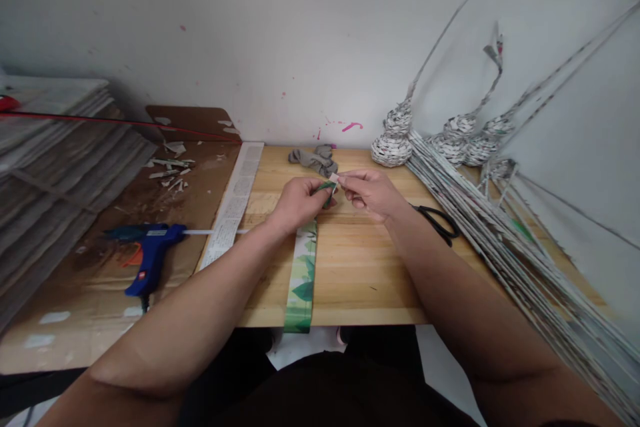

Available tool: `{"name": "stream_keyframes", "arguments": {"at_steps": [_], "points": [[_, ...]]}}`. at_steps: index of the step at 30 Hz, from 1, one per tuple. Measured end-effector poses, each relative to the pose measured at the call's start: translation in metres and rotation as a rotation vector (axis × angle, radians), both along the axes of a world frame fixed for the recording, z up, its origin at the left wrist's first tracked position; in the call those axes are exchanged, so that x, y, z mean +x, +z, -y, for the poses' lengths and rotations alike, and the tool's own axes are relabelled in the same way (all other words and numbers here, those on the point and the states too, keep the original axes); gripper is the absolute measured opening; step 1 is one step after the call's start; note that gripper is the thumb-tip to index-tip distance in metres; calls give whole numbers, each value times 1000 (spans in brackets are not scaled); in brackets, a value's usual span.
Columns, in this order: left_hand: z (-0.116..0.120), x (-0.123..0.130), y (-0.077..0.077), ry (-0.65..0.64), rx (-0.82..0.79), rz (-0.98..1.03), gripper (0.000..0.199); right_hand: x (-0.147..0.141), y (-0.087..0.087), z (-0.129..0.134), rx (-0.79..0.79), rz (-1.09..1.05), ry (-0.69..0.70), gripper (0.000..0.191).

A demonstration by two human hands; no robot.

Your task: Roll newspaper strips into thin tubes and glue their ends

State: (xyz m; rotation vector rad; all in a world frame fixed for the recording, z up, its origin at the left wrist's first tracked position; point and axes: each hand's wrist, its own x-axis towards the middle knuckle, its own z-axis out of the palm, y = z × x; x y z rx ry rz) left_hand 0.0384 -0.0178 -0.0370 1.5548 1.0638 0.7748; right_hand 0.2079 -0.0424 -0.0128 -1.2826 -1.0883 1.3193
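My left hand (pixel 306 200) is closed on the upper end of a green-and-white printed paper strip (pixel 303 273). From there the strip runs down across the wooden table, and its lower end hangs over the front edge. My right hand (pixel 367 192) pinches at the pale tip of the same strip, right beside the left fingers. A grey cloth (pixel 315 160) lies crumpled just beyond both hands. Black-handled scissors (pixel 437 221) rest by my right forearm, which partly hides them.
A blue glue gun (pixel 155 253) lies on stained cardboard (pixel 200 187) at left, near paper scraps and stacked boards (pixel 50 147). A newsprint strip (pixel 235 200) lies beside it. Rolled paper sticks (pixel 480 233) and woven paper gourds (pixel 393 140) occupy the right side. The wall (pixel 300 33) stands behind.
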Motion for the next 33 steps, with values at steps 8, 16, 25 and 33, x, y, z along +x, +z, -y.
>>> {"name": "stream_keyframes", "arguments": {"at_steps": [8, 16, 25, 33], "points": [[1, 1, 2, -38, -17, -10, 29, -1, -2, 0, 16, -3, -32, 26], [3, 3, 5, -32, -70, 11, 31, -1, -3, -1, 11, -47, -38, 31], [4, 3, 6, -26, -84, 9, 30, -3, -4, 0, 32, -58, -18, 35], [3, 2, 6, 2, -44, -27, 33, 2, -2, -2, 57, -20, -42, 38]]}}
